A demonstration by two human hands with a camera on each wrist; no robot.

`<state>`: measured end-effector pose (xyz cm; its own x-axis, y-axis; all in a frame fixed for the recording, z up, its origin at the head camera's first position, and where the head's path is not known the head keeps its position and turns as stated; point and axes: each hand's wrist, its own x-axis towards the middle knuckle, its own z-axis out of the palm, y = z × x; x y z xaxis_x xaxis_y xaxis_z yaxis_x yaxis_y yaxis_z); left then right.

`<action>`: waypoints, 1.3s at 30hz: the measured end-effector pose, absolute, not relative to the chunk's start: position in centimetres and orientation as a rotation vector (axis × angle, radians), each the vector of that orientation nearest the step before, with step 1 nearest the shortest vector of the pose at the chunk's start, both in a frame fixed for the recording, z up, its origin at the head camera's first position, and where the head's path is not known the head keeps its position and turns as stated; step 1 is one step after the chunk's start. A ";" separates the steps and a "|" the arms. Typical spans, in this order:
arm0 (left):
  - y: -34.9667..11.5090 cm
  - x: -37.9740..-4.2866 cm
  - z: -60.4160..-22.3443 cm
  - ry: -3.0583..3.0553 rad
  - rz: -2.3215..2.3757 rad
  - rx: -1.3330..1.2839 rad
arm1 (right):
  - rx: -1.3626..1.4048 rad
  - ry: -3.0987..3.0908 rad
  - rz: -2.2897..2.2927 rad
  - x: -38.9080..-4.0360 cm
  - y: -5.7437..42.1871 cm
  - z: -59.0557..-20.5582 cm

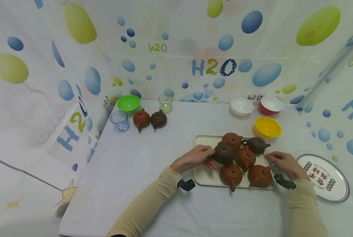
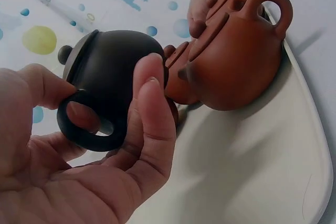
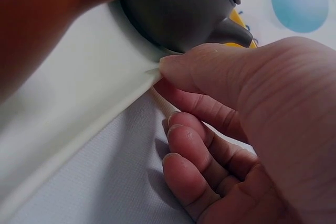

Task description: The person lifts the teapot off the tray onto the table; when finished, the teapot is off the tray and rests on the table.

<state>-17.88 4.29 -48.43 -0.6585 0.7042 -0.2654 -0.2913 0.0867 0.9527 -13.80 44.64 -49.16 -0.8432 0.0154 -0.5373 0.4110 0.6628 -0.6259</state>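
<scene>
My left hand (image 1: 198,157) holds a dark brown teapot (image 1: 225,154) by its loop handle, over the left part of a cream tray (image 1: 207,176). In the left wrist view the thumb and fingers pinch that handle, and the teapot (image 2: 118,59) is tilted with its lid toward the left. At the tray's right side, the thumb and index finger of my right hand (image 1: 287,164) pinch the rim (image 3: 113,111). Another dark teapot (image 1: 257,145) stands near that rim. Several reddish-brown teapots (image 1: 260,176) sit on the tray, partly overlapping in the head view.
Bowls in white (image 1: 241,106), red (image 1: 271,105) and yellow (image 1: 267,127) stand behind the tray. An oval plate (image 1: 338,182) lies to its right. At the back left are a green bowl (image 1: 129,104), two glasses (image 1: 120,121) and two teapots (image 1: 141,119).
</scene>
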 end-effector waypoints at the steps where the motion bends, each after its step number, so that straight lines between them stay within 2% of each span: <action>1: 4.3 -17.9 -48.4 1.621 1.677 0.414 | 0.330 2.388 -1.065 -13.8 44.6 -49.1; 17: 2.9 -18.2 -48.4 1.691 1.739 0.347 | 0.337 2.388 -1.038 -14.4 44.8 -49.0; 39: -2.1 -21.4 -49.9 1.841 1.899 0.114 | 0.336 2.404 -1.074 -14.0 45.1 -49.7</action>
